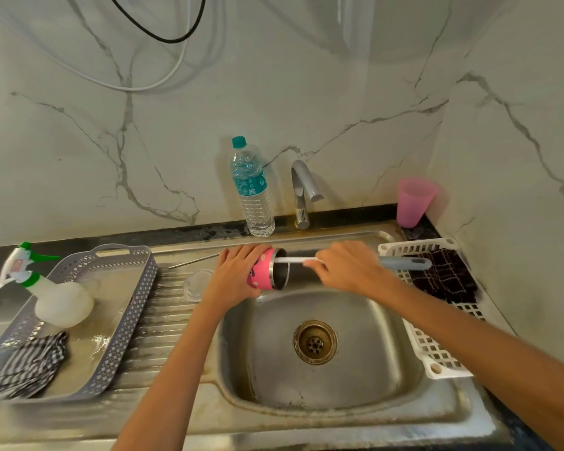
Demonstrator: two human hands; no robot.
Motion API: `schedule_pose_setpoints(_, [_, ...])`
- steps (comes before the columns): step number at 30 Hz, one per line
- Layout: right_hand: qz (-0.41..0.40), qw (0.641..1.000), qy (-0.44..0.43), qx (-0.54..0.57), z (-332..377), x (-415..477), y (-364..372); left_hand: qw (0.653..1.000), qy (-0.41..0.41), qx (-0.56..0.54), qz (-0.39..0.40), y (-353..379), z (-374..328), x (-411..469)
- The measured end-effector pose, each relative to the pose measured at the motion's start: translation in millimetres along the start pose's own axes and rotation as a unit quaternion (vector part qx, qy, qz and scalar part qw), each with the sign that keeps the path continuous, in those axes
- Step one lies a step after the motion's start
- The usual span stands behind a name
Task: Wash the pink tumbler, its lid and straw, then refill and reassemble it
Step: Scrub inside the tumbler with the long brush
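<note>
Left hand: its fingers are wrapped over the pink wall of the tumbler, clamped on it.
Tumbler: lies on its side in the left fingers, above the back edge of the sink; its open steel mouth faces the right hand.
Right hand: its fingers are curled round the brush, gripping it just beside the tumbler's mouth.
Brush: the white stem runs from the right fingers into the tumbler's mouth; the grey handle sticks out past the wrist, away from the tumbler. The head is hidden inside.
Lid: clear and round, flat on the steel worktop, just beside the left wrist, on the side away from the right hand.
Straw: a thin metal rod on the worktop, beyond the lid, its near end close to the left fingertips.
Water bottle: upright with a teal cap, beyond the left fingers, against the wall.
Tap: beyond the gap between the two hands.
Pink cup: upright in the corner, well beyond the right fingers.
White basket: outside the right arm, holding a dark cloth under the brush handle.
Grey tray: well outside the left fingers, holding a spray bottle and a striped cloth.
</note>
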State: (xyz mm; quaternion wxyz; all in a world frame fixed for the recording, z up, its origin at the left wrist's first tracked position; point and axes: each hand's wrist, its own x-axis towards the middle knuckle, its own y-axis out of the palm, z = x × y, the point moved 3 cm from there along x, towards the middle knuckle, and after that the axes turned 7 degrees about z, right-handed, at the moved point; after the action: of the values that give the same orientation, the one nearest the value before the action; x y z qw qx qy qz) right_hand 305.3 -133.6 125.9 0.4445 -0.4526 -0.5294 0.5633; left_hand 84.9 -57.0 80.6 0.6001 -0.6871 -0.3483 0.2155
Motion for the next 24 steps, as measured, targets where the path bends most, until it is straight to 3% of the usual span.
schedule_pose_setpoints(2, [0.029, 0.999, 0.016, 0.027, -9, 1, 11, 1.0, 0.006, 0.021, -0.008, -4, -2, 5])
schedule_pose_setpoints(5, [0.056, 0.997, -0.036, 0.05, 10, -7, 21, 1.0, -0.008, 0.027, -0.008, -2, -4, 9])
schedule_pose_setpoints(11, [0.046, 0.997, 0.005, 0.054, -23, 4, 7, 0.998, 0.002, 0.057, -0.036, 1, -11, 11])
schedule_pose_setpoints(15, [0.017, 0.998, -0.055, 0.015, 8, -7, 13, 0.998, -0.013, 0.048, -0.025, 2, -14, 16])
schedule_pose_setpoints(20, [0.02, 0.999, 0.016, 0.04, -24, 11, 7, 0.999, -0.008, 0.037, -0.012, -6, -17, 20])
schedule_pose_setpoints(24, [0.001, 0.999, -0.032, 0.017, 5, -1, 20, 0.999, -0.032, 0.03, 0.002, -7, -15, 25])
